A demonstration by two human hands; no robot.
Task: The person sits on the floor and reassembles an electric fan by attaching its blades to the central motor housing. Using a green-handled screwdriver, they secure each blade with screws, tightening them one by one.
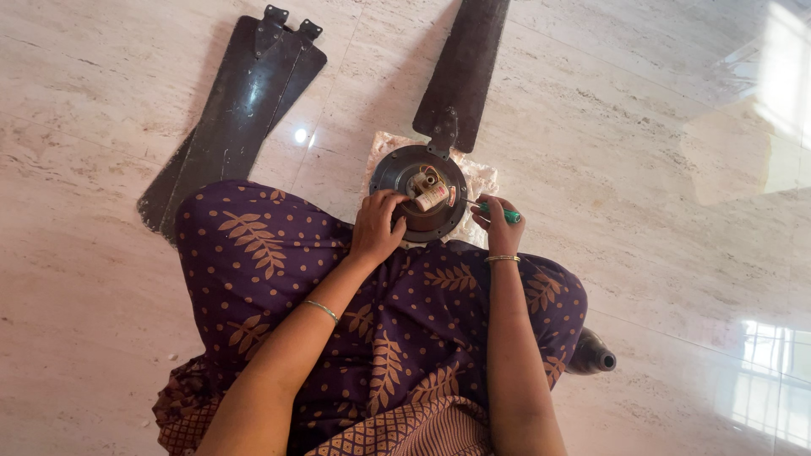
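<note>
Dark loose blades (236, 101) lie left of the fan motor (420, 192).

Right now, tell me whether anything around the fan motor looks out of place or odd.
Yes: the fan is apart. Only one blade is joined to the motor; two loose blades lie stacked, slightly crossed, on the floor to the left. The left hand rests on the motor; the right hand holds a green screwdriver.
</note>
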